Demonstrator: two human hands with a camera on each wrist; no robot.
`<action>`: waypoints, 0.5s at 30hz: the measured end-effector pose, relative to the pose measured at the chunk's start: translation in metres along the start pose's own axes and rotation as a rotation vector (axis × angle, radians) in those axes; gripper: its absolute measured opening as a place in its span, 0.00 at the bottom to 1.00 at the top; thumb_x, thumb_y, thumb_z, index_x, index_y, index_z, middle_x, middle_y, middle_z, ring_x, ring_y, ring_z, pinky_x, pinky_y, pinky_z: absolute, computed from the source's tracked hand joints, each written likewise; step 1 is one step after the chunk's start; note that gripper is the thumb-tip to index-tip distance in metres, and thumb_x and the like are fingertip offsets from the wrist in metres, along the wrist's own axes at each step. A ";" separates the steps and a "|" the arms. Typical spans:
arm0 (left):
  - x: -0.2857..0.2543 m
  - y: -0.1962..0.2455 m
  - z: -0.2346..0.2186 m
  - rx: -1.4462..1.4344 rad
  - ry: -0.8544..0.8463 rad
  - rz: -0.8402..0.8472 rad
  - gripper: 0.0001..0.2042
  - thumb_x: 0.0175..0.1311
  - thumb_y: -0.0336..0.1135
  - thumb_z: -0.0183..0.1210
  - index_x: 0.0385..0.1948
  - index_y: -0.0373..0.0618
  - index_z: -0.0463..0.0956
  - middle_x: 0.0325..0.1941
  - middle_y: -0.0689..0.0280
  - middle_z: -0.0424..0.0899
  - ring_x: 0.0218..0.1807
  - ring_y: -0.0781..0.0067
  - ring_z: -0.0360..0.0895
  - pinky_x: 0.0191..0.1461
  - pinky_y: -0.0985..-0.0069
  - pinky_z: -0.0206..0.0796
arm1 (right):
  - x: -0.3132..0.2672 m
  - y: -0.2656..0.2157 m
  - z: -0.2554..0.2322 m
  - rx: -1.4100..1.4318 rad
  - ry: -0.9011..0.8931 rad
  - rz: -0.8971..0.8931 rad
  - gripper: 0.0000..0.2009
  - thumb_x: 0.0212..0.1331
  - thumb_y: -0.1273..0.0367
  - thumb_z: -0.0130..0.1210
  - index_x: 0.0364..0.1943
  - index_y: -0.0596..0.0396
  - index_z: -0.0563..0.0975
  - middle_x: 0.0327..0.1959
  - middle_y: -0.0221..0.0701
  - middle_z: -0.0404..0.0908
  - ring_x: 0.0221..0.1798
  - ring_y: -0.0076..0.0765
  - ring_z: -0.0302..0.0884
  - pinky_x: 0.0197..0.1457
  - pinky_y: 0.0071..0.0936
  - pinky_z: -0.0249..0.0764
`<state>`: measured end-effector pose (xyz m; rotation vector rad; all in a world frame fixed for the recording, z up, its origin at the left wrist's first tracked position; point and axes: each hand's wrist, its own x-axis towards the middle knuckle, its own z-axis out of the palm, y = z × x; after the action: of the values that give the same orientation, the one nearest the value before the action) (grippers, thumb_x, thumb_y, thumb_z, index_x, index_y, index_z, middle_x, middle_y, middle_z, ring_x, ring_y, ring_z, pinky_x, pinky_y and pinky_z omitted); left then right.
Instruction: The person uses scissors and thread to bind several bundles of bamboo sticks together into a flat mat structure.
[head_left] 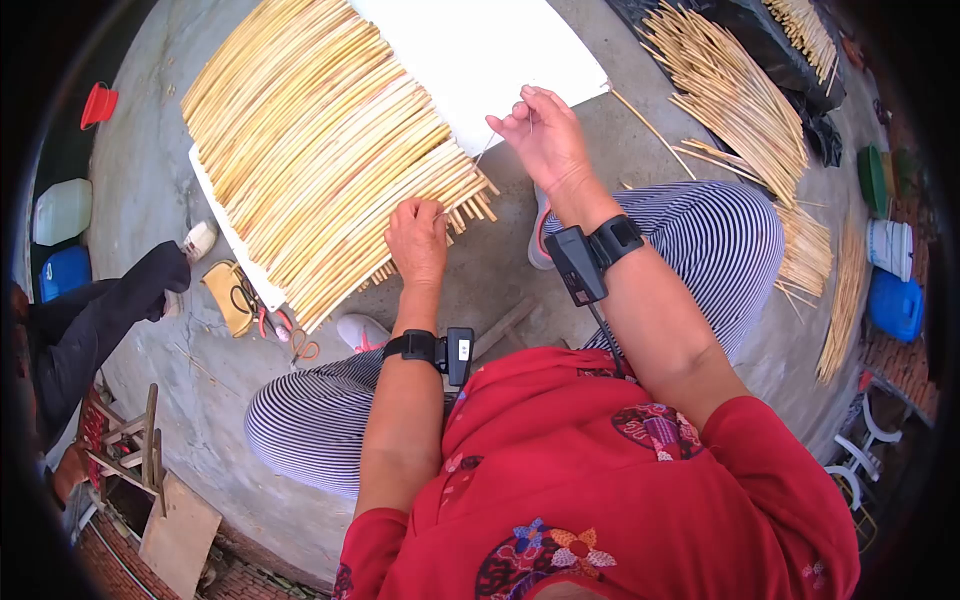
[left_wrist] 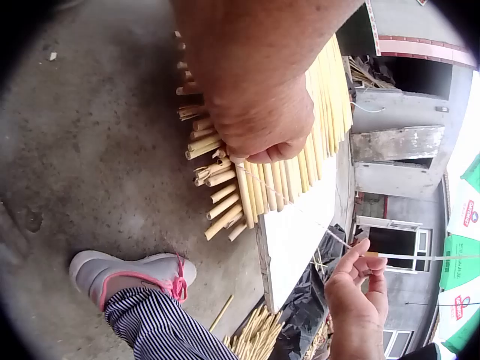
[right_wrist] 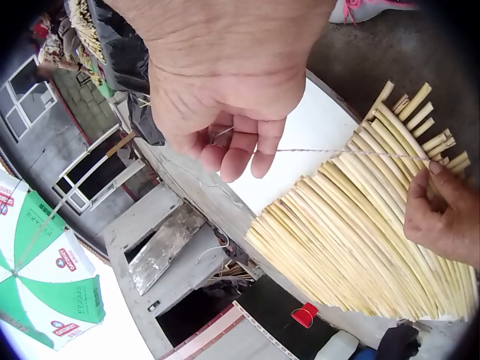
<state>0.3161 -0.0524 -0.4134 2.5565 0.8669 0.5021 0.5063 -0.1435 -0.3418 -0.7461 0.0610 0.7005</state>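
Slender tan stalks lie side by side as a mat (head_left: 320,140) on a white board (head_left: 490,50). The left hand (head_left: 417,240) is at the mat's near edge, its thumb and fingers pinching a thin pale string (right_wrist: 315,151) against the outermost stalks. Raised to the right over the board, the right hand (head_left: 548,140) has curled fingers gripping the same string. Taut, the string spans from one hand to the other across the stalks. A thin, shiny sliver shows between the right fingers in the right wrist view; its kind is unclear.
Loose stalks (head_left: 735,95) lie in bundles on black plastic sheeting at right. Scissors (head_left: 303,346), pliers (head_left: 275,325) and a yellow pouch (head_left: 230,300) sit on the concrete near the board's left corner. Another person's leg (head_left: 130,290) reaches in from the left.
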 end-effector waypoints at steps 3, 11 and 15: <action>0.002 -0.007 0.004 -0.060 -0.004 0.035 0.07 0.45 0.31 0.64 0.26 0.53 0.76 0.35 0.69 0.73 0.40 0.64 0.71 0.39 0.65 0.60 | 0.001 -0.010 0.011 -0.096 -0.055 -0.044 0.05 0.59 0.71 0.52 0.34 0.55 0.70 0.21 0.28 0.74 0.24 0.27 0.75 0.44 0.38 0.80; 0.001 -0.009 0.007 0.002 0.011 0.078 0.04 0.52 0.33 0.60 0.29 0.53 0.75 0.31 0.69 0.73 0.38 0.64 0.73 0.35 0.64 0.59 | -0.021 -0.017 0.052 -0.307 -0.244 -0.049 0.04 0.60 0.70 0.52 0.34 0.55 0.72 0.22 0.26 0.75 0.25 0.21 0.76 0.39 0.27 0.80; -0.002 -0.011 0.007 0.029 0.032 0.072 0.04 0.49 0.32 0.55 0.28 0.54 0.75 0.30 0.70 0.72 0.37 0.66 0.73 0.38 0.64 0.57 | -0.043 0.000 0.079 -0.384 -0.397 0.064 0.05 0.60 0.70 0.52 0.34 0.57 0.72 0.22 0.27 0.74 0.25 0.20 0.74 0.37 0.24 0.78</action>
<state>0.3125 -0.0472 -0.4252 2.6203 0.8003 0.5572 0.4578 -0.1173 -0.2703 -0.9599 -0.4238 0.9244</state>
